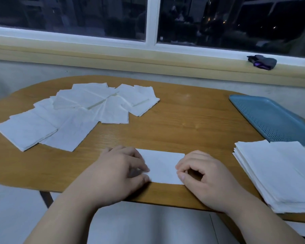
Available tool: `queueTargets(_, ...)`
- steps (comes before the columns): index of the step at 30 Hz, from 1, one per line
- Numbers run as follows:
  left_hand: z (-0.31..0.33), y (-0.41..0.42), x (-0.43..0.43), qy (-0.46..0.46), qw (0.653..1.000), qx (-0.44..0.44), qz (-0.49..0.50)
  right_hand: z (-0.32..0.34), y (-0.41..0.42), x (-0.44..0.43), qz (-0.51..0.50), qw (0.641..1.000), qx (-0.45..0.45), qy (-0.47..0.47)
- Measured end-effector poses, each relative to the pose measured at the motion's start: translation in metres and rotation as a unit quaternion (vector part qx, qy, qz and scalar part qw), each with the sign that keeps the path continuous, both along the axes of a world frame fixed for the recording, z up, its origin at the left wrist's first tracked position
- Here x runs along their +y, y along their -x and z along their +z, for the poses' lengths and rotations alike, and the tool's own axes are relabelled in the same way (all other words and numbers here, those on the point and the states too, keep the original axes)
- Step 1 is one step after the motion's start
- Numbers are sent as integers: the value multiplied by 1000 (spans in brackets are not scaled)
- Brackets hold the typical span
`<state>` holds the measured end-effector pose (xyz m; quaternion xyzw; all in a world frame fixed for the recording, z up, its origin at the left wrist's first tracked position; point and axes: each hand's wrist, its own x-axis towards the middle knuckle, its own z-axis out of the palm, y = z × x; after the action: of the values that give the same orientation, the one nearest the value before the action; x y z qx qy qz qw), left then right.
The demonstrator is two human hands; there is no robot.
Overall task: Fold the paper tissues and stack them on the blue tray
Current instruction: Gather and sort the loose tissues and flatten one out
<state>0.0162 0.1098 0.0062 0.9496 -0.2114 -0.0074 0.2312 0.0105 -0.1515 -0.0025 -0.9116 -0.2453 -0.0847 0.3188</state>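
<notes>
A white paper tissue (163, 165) folded into a long rectangle lies near the table's front edge. My left hand (118, 171) pinches its left end between thumb and fingers. My right hand (204, 175) pinches its right end, fingers curled. Several folded square tissues (72, 113) lie spread over the left half of the table. A neat stack of flat tissues (278, 173) sits at the right front. The blue perforated tray (273, 118) lies at the far right, its near end under that stack.
The wooden table (183, 124) has a rounded edge close to me. A window sill runs behind it, with a dark bundle (261, 62) on it at the right. Pale floor shows below the table edge.
</notes>
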Motion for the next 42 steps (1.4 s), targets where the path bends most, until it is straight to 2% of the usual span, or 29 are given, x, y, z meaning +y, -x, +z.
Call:
queueTargets(3,0,-3,2,57,998,16,12,9,-23,13,-25,1000,11,-13)
queueTargets(8,6,-17,13,140,985,17,100,27,-95,55,-96,995,29,-20)
queueTargets(14,0,-43,29,197,957,16,210,25,-184,104,-128,990,61,15)
queueTargets(21,-5,-69,33,217,948,9,231,15,-247,139,-122,990,57,40)
queueTargets(25,-6,-77,34,227,946,8,230,8,-260,145,-120,990,33,71)
queueTargets(33,-4,-80,32,230,946,9,228,12,-260,137,-124,992,13,33)
queueTargets(42,3,-69,30,218,951,9,217,29,-180,91,-135,991,0,1)
